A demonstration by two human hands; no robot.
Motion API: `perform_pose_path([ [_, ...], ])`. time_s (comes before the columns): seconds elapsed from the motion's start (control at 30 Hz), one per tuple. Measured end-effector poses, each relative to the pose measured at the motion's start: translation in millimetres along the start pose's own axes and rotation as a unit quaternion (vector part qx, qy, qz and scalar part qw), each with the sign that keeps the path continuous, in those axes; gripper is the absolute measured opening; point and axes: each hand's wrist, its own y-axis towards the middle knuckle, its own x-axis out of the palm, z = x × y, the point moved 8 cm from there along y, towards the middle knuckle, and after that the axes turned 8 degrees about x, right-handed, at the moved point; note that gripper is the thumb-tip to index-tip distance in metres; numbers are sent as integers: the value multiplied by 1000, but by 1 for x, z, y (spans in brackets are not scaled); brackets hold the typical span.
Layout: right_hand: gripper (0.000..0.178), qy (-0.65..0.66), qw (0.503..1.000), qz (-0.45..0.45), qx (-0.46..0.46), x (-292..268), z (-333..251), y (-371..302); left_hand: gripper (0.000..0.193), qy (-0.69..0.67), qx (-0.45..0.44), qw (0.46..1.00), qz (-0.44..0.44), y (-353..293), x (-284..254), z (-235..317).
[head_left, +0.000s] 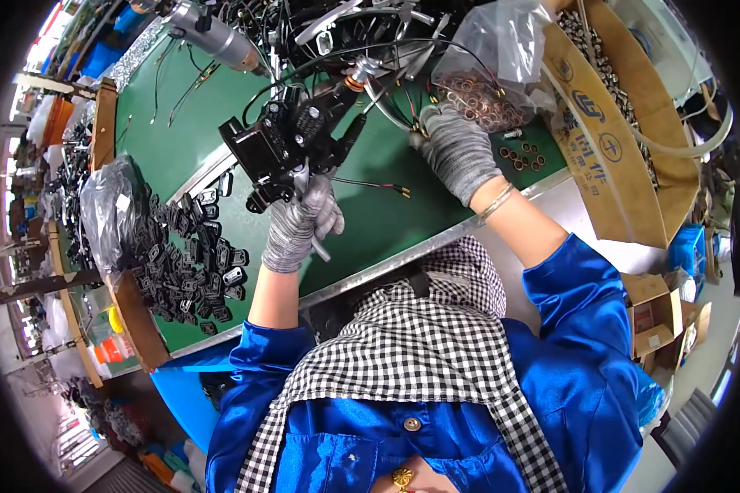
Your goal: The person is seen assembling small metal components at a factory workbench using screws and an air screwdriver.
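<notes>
Two gloved hands over green bench [370,222]: left hand [300,222] clenched around black lever assembly [284,144], raised clear of bench, likely for easy access; right hand [456,148] reaching into clear bag of copper washers [489,90], grip there not visible. Pile of black parts [193,271] near left.
</notes>
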Motion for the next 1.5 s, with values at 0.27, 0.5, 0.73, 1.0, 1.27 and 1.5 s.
perform_pose_path([
  [0.27, 28, 245, 959, 97, -108, -12, 40, -21, 41, 18, -20, 999, -27, -12, -40, -33],
  [0.5, 27, 544, 832, 95, 44, -145, 63, -76, 54, 160, 47, 985, -38, -17, -29, 5],
  [0.73, 21, 285, 884, 122, -349, -197, -69, -64, 56, 179, 22, 982, -60, -27, 8, 24],
  [1.0, 20, 349, 879, 16, -323, -162, -72, -59, 57, 162, -30, 979, -121, -43, 13, 7],
  [1.27, 21, 335, 864, 68, -370, -172, -64, -66, 49, 378, 76, 897, -216, -40, 41, 26],
  [1.5, 25, 319, 889, 61, -324, -166, -55, -63, 55, 196, 6, 964, -182, -36, 33, 21],
])
